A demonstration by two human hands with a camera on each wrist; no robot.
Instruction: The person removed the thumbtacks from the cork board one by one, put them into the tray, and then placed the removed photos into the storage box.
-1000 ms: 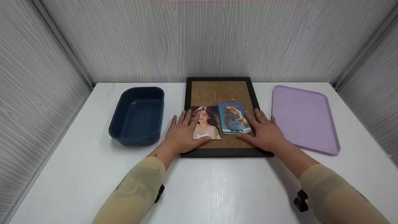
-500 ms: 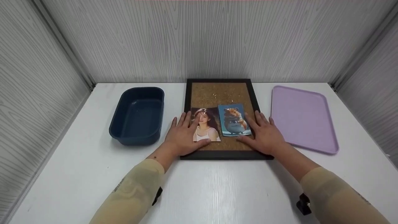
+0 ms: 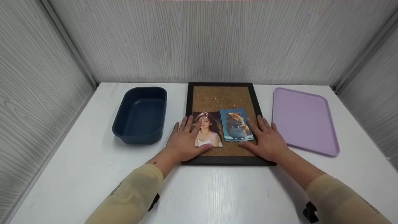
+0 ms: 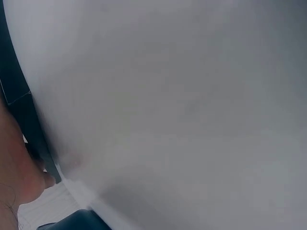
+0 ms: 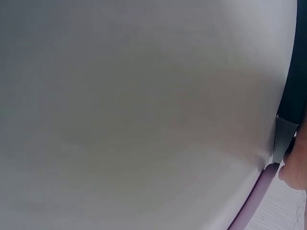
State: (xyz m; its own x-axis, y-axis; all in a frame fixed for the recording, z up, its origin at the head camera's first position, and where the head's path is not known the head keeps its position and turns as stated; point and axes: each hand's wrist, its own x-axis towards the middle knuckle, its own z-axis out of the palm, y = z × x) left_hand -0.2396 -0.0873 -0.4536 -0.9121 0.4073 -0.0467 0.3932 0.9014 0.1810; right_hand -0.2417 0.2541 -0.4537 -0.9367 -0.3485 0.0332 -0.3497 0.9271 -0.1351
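A black-framed corkboard (image 3: 206,97) lies flat on the white table. On its cork are two pictures side by side: a portrait photo (image 3: 214,137) of a person in a white top, and a blue card (image 3: 238,126) with a hamster drawn on it. My left hand (image 3: 182,140) rests flat over the board's left frame edge, index finger and thumb reaching over the portrait. Opposite it, my right hand (image 3: 269,140) lies with spread fingers across the right frame edge, fingertips at the hamster card. In both wrist views, the hands show only at the picture's edge beside the dark frame.
Left of the board stands a deep dark-blue plastic basin (image 3: 140,139). A shallow purple tray (image 3: 304,124) lies at the right, slightly turned. Behind and at both sides rise wood-grain panels (image 3: 217,40).
The corkboard, with both pictures on it, has slid a little toward me, away from the back panel. Both hands have come along with it, fingers still spread. Basin and tray keep their places.
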